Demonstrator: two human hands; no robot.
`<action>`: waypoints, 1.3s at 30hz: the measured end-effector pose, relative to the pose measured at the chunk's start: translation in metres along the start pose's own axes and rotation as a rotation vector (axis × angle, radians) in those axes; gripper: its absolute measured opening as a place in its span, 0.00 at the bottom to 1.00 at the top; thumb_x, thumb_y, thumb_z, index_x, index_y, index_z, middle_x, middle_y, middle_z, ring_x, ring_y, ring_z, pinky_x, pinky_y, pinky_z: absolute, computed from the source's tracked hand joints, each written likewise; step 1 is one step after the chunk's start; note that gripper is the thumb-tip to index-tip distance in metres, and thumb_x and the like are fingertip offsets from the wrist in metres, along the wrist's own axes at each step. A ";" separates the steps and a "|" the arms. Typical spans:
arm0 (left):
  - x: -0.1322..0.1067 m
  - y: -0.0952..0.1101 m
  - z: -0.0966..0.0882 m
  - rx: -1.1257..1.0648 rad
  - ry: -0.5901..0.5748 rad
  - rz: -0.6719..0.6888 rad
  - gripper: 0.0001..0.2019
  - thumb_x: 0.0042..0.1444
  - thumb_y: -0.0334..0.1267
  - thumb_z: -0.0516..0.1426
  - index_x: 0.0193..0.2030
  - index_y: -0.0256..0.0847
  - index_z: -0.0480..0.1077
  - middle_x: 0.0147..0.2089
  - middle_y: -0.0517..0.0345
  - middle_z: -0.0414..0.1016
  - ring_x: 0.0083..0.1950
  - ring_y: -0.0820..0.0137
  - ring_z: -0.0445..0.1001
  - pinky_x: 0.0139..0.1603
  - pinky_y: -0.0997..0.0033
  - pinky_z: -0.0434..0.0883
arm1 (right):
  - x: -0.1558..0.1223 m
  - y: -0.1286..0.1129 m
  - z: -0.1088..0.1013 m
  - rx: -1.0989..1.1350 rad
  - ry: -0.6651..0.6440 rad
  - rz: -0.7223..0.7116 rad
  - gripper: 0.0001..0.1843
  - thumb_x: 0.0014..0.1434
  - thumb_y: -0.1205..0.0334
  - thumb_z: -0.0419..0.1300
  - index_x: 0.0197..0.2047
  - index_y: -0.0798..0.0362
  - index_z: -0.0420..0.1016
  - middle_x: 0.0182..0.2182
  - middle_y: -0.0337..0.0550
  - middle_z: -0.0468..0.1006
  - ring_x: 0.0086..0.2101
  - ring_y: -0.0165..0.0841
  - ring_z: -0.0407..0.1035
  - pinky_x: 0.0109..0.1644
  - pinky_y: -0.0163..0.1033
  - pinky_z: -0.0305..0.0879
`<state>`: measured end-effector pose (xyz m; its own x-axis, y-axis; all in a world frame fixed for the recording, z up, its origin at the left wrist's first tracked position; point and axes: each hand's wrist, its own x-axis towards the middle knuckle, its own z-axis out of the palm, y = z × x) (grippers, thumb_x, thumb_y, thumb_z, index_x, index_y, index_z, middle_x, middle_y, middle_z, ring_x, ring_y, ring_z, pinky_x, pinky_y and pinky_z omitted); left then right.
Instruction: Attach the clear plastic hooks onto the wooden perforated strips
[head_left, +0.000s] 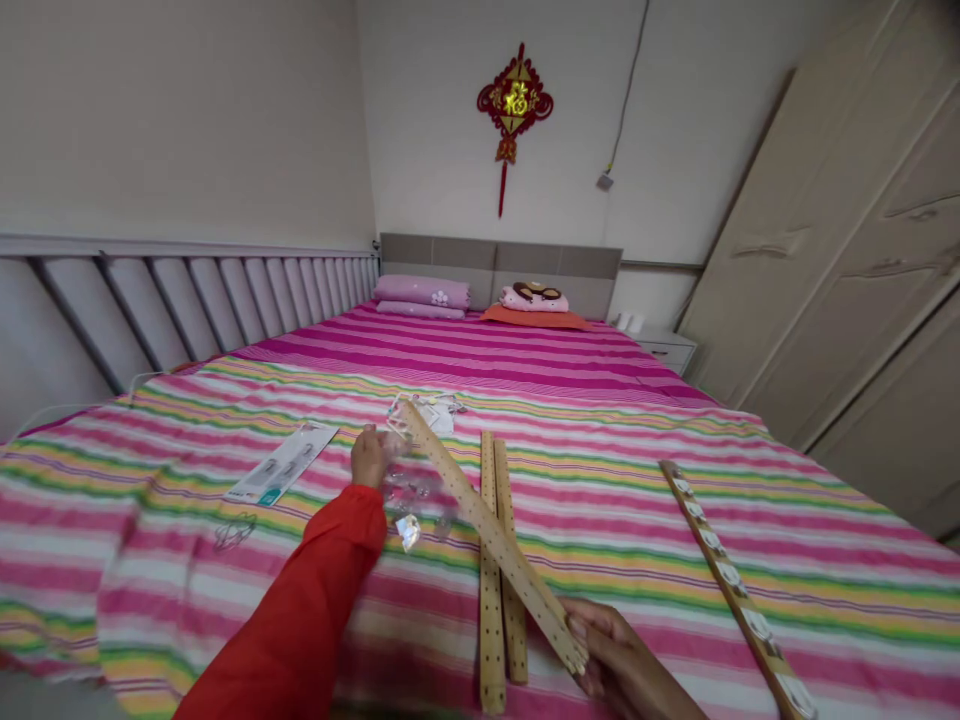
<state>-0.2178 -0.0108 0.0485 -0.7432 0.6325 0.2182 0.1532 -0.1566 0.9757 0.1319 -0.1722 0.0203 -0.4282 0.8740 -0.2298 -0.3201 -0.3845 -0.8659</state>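
Note:
My right hand (pixel 604 645) is closed round the near end of a long, pale wooden strip (pixel 480 515) with rows of small holes. The strip slants up and to the left, crossing over two similar wooden strips (pixel 490 600) that lie side by side on the bed. My left hand (pixel 369 458), in a red sleeve, is closed at the edge of some crumpled clear plastic packaging (pixel 409 490) and seems to grip it; motion blurs the plastic. A shiny piece (pixel 408 532) lies by the packaging. White papers and packets (pixel 442 412) lie behind the strip's far end.
Left of my hands are a flat card pack (pixel 283 465) and a tangle of thin wire (pixel 235 531). To the right lies a wooden strip with white round pieces (pixel 731 575). Everything rests on a striped bedsheet (pixel 600 520); pillows (pixel 421 293) are at the headboard, a railing (pixel 187 300) at left.

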 end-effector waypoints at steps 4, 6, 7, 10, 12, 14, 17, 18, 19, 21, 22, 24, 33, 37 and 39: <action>-0.014 0.017 -0.005 0.089 -0.084 0.046 0.15 0.54 0.48 0.51 0.36 0.39 0.70 0.47 0.46 0.74 0.56 0.58 0.67 0.60 0.58 0.59 | -0.015 0.023 -0.006 0.245 0.172 -0.037 0.20 0.40 0.57 0.73 0.38 0.53 0.80 0.18 0.37 0.70 0.16 0.24 0.58 0.18 0.30 0.56; -0.028 0.028 -0.005 0.121 -0.149 0.076 0.17 0.55 0.49 0.51 0.40 0.38 0.71 0.48 0.47 0.74 0.55 0.58 0.67 0.60 0.57 0.60 | -0.017 0.035 -0.006 0.350 0.204 -0.063 0.19 0.40 0.60 0.73 0.38 0.53 0.80 0.20 0.38 0.72 0.19 0.25 0.63 0.21 0.30 0.61; -0.038 0.034 -0.006 0.124 -0.181 0.087 0.19 0.55 0.50 0.50 0.41 0.38 0.71 0.47 0.48 0.74 0.54 0.58 0.68 0.59 0.57 0.61 | -0.016 0.041 -0.006 0.403 0.212 -0.073 0.18 0.40 0.60 0.73 0.38 0.53 0.79 0.22 0.38 0.73 0.21 0.26 0.66 0.24 0.30 0.64; -0.077 0.045 -0.008 0.097 -0.305 0.091 0.22 0.54 0.54 0.50 0.44 0.39 0.71 0.46 0.52 0.76 0.53 0.60 0.69 0.55 0.59 0.65 | -0.008 0.057 -0.005 0.548 0.240 -0.099 0.14 0.41 0.63 0.73 0.33 0.54 0.78 0.27 0.40 0.77 0.27 0.28 0.71 0.31 0.31 0.68; -0.107 0.043 -0.012 0.087 -0.429 0.065 0.23 0.53 0.54 0.51 0.47 0.40 0.72 0.48 0.52 0.76 0.54 0.60 0.69 0.55 0.60 0.65 | -0.002 0.066 -0.003 0.602 0.233 -0.103 0.13 0.41 0.62 0.73 0.32 0.54 0.77 0.25 0.41 0.77 0.27 0.29 0.72 0.29 0.31 0.68; -0.138 0.031 -0.015 0.106 -0.588 0.090 0.22 0.53 0.53 0.53 0.47 0.42 0.73 0.51 0.51 0.74 0.55 0.60 0.69 0.57 0.59 0.64 | 0.002 0.074 0.001 0.625 0.227 -0.079 0.15 0.41 0.61 0.73 0.33 0.55 0.76 0.27 0.43 0.78 0.28 0.29 0.73 0.31 0.30 0.69; -0.178 0.004 -0.015 0.179 -0.712 0.168 0.19 0.53 0.50 0.54 0.48 0.47 0.73 0.56 0.53 0.71 0.60 0.60 0.65 0.62 0.56 0.60 | 0.006 0.083 0.007 0.507 0.236 -0.070 0.20 0.44 0.52 0.70 0.35 0.58 0.74 0.26 0.46 0.79 0.23 0.27 0.72 0.27 0.29 0.68; -0.189 -0.005 -0.014 0.216 -0.737 0.199 0.19 0.52 0.49 0.55 0.49 0.47 0.73 0.58 0.53 0.70 0.62 0.60 0.63 0.63 0.55 0.58 | 0.006 0.085 0.008 0.419 0.250 -0.079 0.22 0.45 0.48 0.68 0.35 0.59 0.73 0.24 0.46 0.78 0.19 0.27 0.71 0.24 0.29 0.66; -0.197 -0.013 -0.011 0.251 -0.759 0.232 0.20 0.52 0.49 0.56 0.50 0.47 0.73 0.60 0.52 0.68 0.63 0.60 0.62 0.64 0.55 0.57 | 0.007 0.086 0.009 0.316 0.277 -0.088 0.25 0.46 0.43 0.66 0.34 0.58 0.72 0.22 0.44 0.78 0.16 0.26 0.69 0.20 0.29 0.64; -0.210 -0.025 -0.003 0.336 -0.794 0.311 0.23 0.50 0.49 0.57 0.52 0.46 0.71 0.63 0.52 0.64 0.65 0.58 0.58 0.65 0.53 0.56 | 0.007 0.088 0.008 0.106 0.289 -0.106 0.30 0.44 0.35 0.62 0.32 0.57 0.70 0.16 0.39 0.75 0.10 0.26 0.63 0.13 0.28 0.57; -0.215 -0.030 0.001 0.381 -0.802 0.354 0.24 0.49 0.49 0.57 0.54 0.46 0.70 0.64 0.52 0.63 0.66 0.57 0.56 0.65 0.52 0.56 | 0.007 0.087 0.007 0.022 0.271 -0.109 0.32 0.43 0.33 0.61 0.33 0.56 0.69 0.15 0.37 0.73 0.09 0.26 0.62 0.11 0.28 0.55; -0.221 -0.036 0.009 0.474 -0.798 0.428 0.26 0.48 0.50 0.58 0.55 0.47 0.70 0.64 0.53 0.61 0.67 0.55 0.53 0.64 0.51 0.56 | 0.003 0.086 0.004 -0.079 0.243 -0.132 0.33 0.43 0.31 0.59 0.35 0.56 0.69 0.14 0.34 0.72 0.08 0.25 0.61 0.11 0.27 0.52; -0.223 -0.056 0.013 0.693 -0.805 0.526 0.26 0.48 0.52 0.56 0.55 0.50 0.69 0.64 0.57 0.62 0.69 0.54 0.49 0.62 0.52 0.58 | -0.067 0.078 -0.074 0.301 0.966 -0.482 0.25 0.49 0.37 0.60 0.32 0.54 0.68 0.18 0.35 0.74 0.12 0.23 0.61 0.12 0.28 0.53; -0.224 -0.055 0.014 0.721 -0.801 0.529 0.27 0.49 0.54 0.54 0.56 0.50 0.68 0.65 0.58 0.60 0.68 0.54 0.50 0.61 0.52 0.59 | -0.096 0.053 -0.121 0.451 1.021 -0.497 0.24 0.51 0.39 0.59 0.34 0.54 0.67 0.20 0.40 0.78 0.19 0.31 0.72 0.21 0.33 0.67; -0.224 -0.054 0.015 0.729 -0.799 0.529 0.27 0.49 0.53 0.53 0.56 0.49 0.68 0.65 0.57 0.60 0.68 0.53 0.50 0.60 0.52 0.60 | -0.099 0.040 -0.136 0.484 0.967 -0.482 0.23 0.52 0.41 0.59 0.33 0.54 0.67 0.24 0.44 0.80 0.23 0.34 0.75 0.28 0.37 0.72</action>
<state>-0.0497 -0.1333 -0.0525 0.0961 0.9510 0.2938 0.8409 -0.2355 0.4872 0.2763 -0.2338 -0.0516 0.5749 0.7410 -0.3470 -0.6494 0.1553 -0.7444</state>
